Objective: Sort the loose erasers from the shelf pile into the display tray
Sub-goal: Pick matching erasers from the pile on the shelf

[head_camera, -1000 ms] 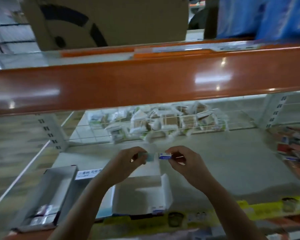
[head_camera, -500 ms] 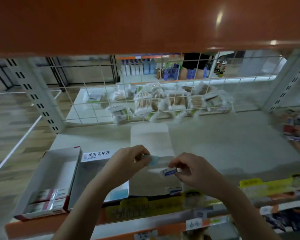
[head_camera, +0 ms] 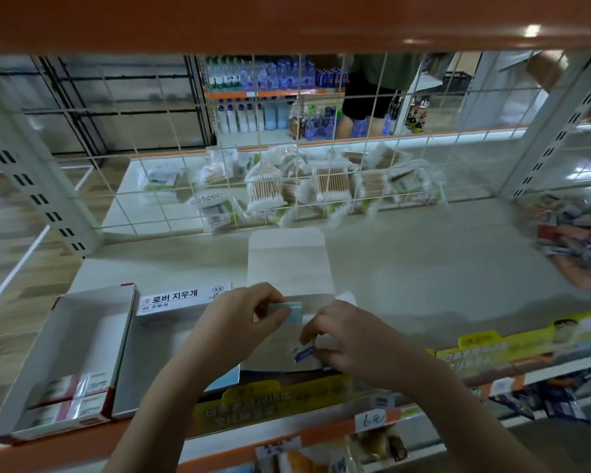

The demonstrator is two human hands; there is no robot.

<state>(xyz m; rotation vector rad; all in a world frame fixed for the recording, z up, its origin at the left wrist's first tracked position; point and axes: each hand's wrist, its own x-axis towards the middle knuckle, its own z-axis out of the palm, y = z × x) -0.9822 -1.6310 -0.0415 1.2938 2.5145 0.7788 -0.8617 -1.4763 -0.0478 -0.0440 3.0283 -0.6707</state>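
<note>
Store shelf [head_camera: 406, 268], front edge: our left hand [head_camera: 239, 319] pinches a teal eraser [head_camera: 289, 309], right hand [head_camera: 352, 339] a blue-sleeved eraser [head_camera: 304, 353], above the display tray [head_camera: 287, 261]. Light, rubbery, probably grippy; we'd pinch the long sides.

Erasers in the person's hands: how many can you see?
2. A pale blue eraser is pinched in the left hand; a white eraser with a blue sleeve is in the right hand. Fingers may hide more.
</note>
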